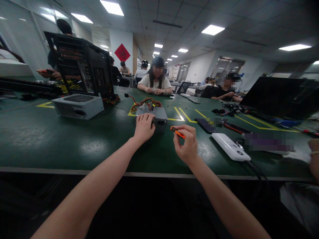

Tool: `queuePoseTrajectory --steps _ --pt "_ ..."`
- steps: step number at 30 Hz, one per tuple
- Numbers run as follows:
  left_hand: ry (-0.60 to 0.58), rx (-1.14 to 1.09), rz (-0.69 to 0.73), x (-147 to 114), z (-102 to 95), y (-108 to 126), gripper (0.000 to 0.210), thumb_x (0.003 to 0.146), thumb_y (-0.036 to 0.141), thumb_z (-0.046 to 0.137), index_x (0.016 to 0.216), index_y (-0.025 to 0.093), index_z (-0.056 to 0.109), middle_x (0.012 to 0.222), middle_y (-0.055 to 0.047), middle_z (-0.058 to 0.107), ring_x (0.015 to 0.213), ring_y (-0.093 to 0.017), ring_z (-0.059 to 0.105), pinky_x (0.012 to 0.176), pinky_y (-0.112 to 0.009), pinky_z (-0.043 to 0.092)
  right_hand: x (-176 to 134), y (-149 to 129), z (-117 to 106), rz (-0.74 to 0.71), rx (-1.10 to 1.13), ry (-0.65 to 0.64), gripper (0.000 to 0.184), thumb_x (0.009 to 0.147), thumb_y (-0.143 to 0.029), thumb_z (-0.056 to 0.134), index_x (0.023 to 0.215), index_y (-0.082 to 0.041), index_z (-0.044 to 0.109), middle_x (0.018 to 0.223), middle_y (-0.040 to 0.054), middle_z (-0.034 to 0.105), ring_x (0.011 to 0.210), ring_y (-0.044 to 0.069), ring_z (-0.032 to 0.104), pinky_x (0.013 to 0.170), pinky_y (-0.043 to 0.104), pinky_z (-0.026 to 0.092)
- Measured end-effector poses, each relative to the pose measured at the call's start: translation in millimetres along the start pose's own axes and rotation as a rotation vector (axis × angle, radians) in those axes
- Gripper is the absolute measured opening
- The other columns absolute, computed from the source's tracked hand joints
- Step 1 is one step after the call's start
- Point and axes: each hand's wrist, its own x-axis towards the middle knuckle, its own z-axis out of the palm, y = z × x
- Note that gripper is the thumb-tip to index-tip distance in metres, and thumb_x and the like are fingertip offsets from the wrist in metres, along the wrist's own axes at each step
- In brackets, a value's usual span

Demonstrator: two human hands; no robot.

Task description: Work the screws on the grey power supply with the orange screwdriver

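A grey metal computer power supply (161,114) sits on the green table in front of me, a bundle of coloured cables (147,103) coming off its far side. My left hand (144,127) grips its near left part, with the fingers over the top edge and the thumb on the front face. My right hand (186,142) is closed on a small orange and black screwdriver (177,131). Its thin shaft points left at the right side of the power supply's near face; whether the tip touches cannot be made out.
Further left stand a second power supply (78,105) and an open black computer case (84,63). To the right lie a white power bank (230,146) with a cable and a dark phone-like slab (204,125). A black monitor (281,96) stands beyond. A person (155,79) sits opposite.
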Motion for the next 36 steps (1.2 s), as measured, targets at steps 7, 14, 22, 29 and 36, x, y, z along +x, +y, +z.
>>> queuePoseTrajectory --steps 7,14,22,29,36 --pt "-0.088 0.112 0.106 -7 -2.1 9 0.039 0.079 0.019 0.049 0.117 0.026 0.051 0.125 -0.01 0.042 0.121 -0.029 0.034 0.107 -0.051 0.017 -1 1 0 0.02 -0.001 -0.029 0.032 0.078 -0.012 0.055 0.104 -0.025 0.04 0.101 0.007 0.052 0.092 0.018 0.054 0.073 0.035 0.052" --pt "-0.146 0.151 0.211 -15 1.2 11 0.04 0.076 0.02 0.055 0.113 0.034 0.058 0.137 -0.006 0.029 0.13 -0.036 0.018 0.105 -0.062 0.006 0 1 1 -0.012 0.032 -0.003 0.04 0.077 -0.009 0.054 0.111 -0.022 0.036 0.105 0.0095 0.053 0.099 0.02 0.053 0.078 0.039 0.051" --pt "-0.201 0.21 0.243 -14 -2.7 11 0.052 0.078 0.024 0.056 0.126 0.04 0.046 0.139 -0.005 0.025 0.13 -0.038 0.016 0.104 -0.064 0.007 -2 2 3 -0.002 0.049 0.005 0.042 0.079 -0.009 0.052 0.114 -0.024 0.034 0.105 0.0088 0.052 0.101 0.021 0.052 0.079 0.04 0.051" --pt "-0.212 0.268 0.265 -14 -3.8 12 0.057 0.077 0.023 0.056 0.13 0.039 0.041 0.14 -0.007 0.025 0.129 -0.039 0.017 0.103 -0.064 0.009 1 1 2 -0.013 0.013 0.007 0.039 0.079 -0.007 0.052 0.111 -0.024 0.037 0.101 0.0073 0.052 0.095 0.019 0.053 0.076 0.037 0.052" --pt "-0.227 0.284 0.256 -14 -6.3 13 0.058 0.077 0.024 0.056 0.131 0.04 0.039 0.14 -0.007 0.025 0.129 -0.039 0.018 0.103 -0.063 0.01 0 1 3 -0.017 0.024 -0.048 0.037 0.079 -0.009 0.053 0.109 -0.025 0.038 0.101 0.0067 0.052 0.094 0.018 0.053 0.075 0.037 0.053"
